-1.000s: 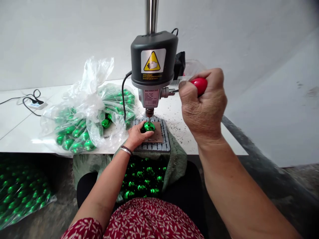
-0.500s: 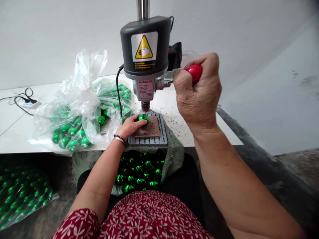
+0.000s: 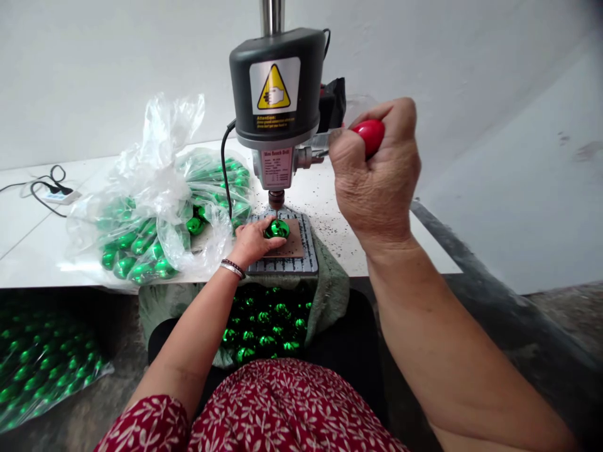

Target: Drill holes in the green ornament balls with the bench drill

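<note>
My left hand (image 3: pixel 255 241) grips a shiny green ball (image 3: pixel 277 230), thumb on the near side and fingers on the far side. The ball rests on a brown board (image 3: pixel 293 246) lying on the grey base (image 3: pixel 308 260) of a small bench drill (image 3: pixel 276 88). Right above the ball is the drill's chuck (image 3: pixel 276 199) with a thin bit; whether the bit touches the ball I cannot tell. My right hand (image 3: pixel 379 176), raised at the drill's right side, is wrapped round the red knob (image 3: pixel 370 136) of its feed lever.
Left of the drill lies an open clear plastic bag (image 3: pixel 172 188) of green balls. Another bag of balls (image 3: pixel 47 364) is at the lower left. More balls (image 3: pixel 266 323) fill a green sack (image 3: pixel 330 295) below the table edge. A power strip (image 3: pixel 61 196) and dark shavings are on the table (image 3: pixel 377 254).
My left hand has moved slightly to the right with the green ball, which now sits turned differently under the bit. My right hand keeps its hold on the red knob.
</note>
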Action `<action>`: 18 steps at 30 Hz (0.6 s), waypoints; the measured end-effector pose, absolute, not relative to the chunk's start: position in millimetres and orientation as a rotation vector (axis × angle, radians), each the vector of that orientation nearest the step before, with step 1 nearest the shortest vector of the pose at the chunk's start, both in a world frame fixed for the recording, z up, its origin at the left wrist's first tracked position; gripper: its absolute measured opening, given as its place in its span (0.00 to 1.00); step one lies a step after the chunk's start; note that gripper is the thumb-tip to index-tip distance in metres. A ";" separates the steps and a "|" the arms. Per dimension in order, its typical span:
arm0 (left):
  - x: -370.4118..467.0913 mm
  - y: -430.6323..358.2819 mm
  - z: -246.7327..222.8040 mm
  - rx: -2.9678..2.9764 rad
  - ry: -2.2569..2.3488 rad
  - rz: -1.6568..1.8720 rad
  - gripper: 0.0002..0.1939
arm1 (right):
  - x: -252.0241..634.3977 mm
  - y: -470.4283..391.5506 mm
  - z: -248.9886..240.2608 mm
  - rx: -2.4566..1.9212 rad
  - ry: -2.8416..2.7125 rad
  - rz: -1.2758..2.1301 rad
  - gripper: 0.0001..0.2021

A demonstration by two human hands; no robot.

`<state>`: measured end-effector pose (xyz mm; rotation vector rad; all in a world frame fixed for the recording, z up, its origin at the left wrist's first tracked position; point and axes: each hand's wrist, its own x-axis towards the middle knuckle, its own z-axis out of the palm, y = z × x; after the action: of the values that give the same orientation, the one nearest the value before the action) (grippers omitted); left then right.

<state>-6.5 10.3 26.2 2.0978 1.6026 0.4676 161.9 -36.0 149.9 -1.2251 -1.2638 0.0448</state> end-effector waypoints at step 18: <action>-9.5 10.8 8.3 1.974 1.461 0.628 0.35 | 169.4 -41.7 137.7 -1.285 -1.353 -0.191 0.06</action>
<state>-9.5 10.8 8.3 1.9740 1.4612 0.6276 169.4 -41.7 137.7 -1.2855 -1.3531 -0.1906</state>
